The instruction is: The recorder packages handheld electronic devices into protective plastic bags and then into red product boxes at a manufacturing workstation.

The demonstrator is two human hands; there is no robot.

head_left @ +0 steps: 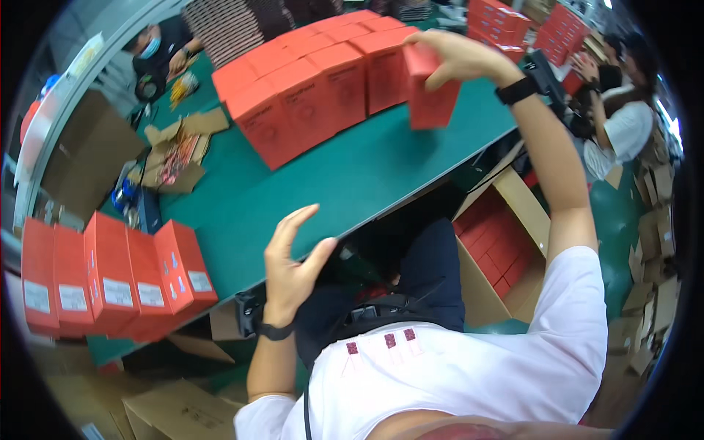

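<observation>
R hand (458, 59) up top, arm at full stretch, pinching a tall red cardboard box (434, 103) by its upper end: thumb on the near side, fingers curled over the top. Box is roughly upright over the green, grey-edged worktable (293, 213), just right of a big tight block of matching red boxes (308, 103). Can't tell if its base touches the table, or if its side meets the block.

L hand (290, 260) now: fingers spread, thumb well apart from the rest, palm half turned in, at the table's near edge, btwn the block & a leaning row of five red boxes w/ white labels (121, 279) at the table's L end. Dark bands on both wrists, white short-sleeved shirt (469, 374) below.

Under the table edge, R side: a brown cardboard carton, flaps up (477, 286), w/ small red boxes (499, 246) packed inside. Back L on the tabletop: a torn-open brown carton (211, 122) w/ small reddish bits in it, & a yellow bundle (183, 88) beyond.

Far side, upper L: a co-worker in dark clothes & a blue mask (165, 59). Far R: another co-worker in a white top (631, 132), hands raised close together, near stacked red cartons (561, 33).
</observation>
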